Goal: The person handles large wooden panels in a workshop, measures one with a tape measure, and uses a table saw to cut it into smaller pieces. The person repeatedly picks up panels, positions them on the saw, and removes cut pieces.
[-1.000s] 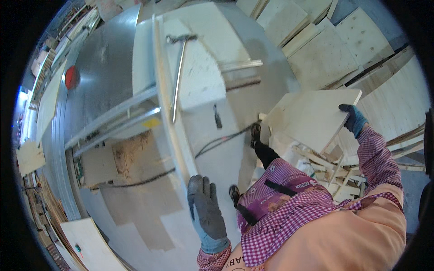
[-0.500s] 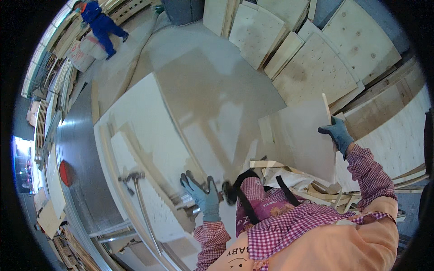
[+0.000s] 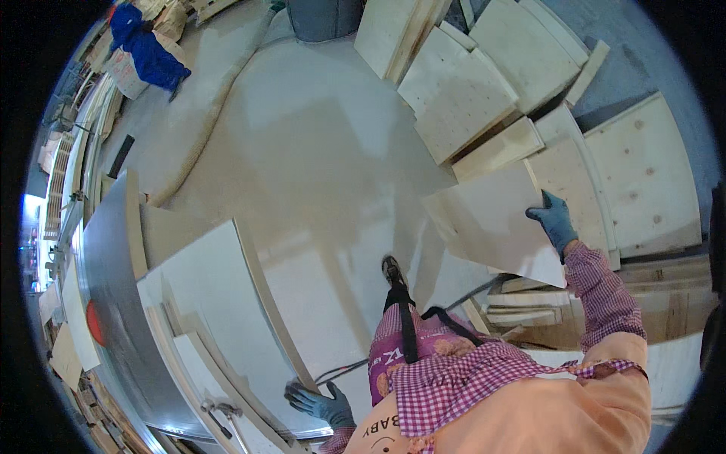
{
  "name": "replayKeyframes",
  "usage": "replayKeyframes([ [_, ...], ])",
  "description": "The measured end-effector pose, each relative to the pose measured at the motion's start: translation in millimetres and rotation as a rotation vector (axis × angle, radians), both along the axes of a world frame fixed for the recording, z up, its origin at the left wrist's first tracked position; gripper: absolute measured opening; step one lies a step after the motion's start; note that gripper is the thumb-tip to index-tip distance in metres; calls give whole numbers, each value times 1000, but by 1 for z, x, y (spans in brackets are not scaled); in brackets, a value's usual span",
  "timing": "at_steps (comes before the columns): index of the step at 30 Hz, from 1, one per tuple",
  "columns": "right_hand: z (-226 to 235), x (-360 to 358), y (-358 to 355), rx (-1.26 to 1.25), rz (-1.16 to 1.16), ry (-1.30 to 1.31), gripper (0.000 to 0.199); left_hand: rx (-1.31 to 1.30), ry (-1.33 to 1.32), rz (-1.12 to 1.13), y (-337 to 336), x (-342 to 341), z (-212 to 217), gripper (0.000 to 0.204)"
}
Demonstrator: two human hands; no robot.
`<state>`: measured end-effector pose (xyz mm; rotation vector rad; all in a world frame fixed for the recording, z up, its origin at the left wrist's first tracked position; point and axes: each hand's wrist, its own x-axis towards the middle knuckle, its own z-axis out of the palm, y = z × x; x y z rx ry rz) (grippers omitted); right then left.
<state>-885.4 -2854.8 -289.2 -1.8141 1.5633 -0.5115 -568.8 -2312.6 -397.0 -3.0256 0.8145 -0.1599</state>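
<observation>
In a grey-blue work glove, my right hand (image 3: 556, 222) grips the edge of a pale wooden board (image 3: 495, 219), held tilted above the floor beside the leaning panels. Also gloved, my left hand (image 3: 321, 405) has its fingers stretched out at the near corner of a white-topped worktable (image 3: 219, 303). It holds nothing that shows. On that table, a hammer (image 3: 227, 411) lies near narrow light boards (image 3: 219, 378), its handle partly cut off by the lower rim.
Several plywood panels (image 3: 643, 178) lean and stack at the right. A metal-topped saw table (image 3: 136, 303) with a red disc (image 3: 94, 323) stands left. A hose (image 3: 215, 125) crosses the floor (image 3: 325, 129). Far left, a person in blue (image 3: 147, 53) bends by sacks; a dark bin (image 3: 325, 19) stands behind.
I have moved forward along the worktable, and a foot now shows ahead. The held board is nearer the leaning panels. My left hand trails back to the table's near corner.
</observation>
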Motion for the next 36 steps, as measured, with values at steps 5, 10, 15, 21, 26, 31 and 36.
replayKeyframes([
  [5,-15,57,-109,29,-1,229,54,70,16,404,-31,1,-26,93],
  [10,-62,79,-240,-104,-24,261,64,-70,83,547,-57,11,-26,80],
  [15,-117,108,-350,2,92,378,62,-341,330,991,-155,-35,10,74],
  [21,-199,132,-447,33,153,500,61,-463,603,1265,-181,-143,-6,71],
  [26,-241,138,-531,64,97,521,73,-403,596,1235,-284,-127,51,72],
  [31,-266,124,-597,120,163,480,75,-570,564,1253,-319,-141,60,72],
  [36,-231,205,-592,-53,145,713,63,-537,599,1413,-375,-182,69,71],
])
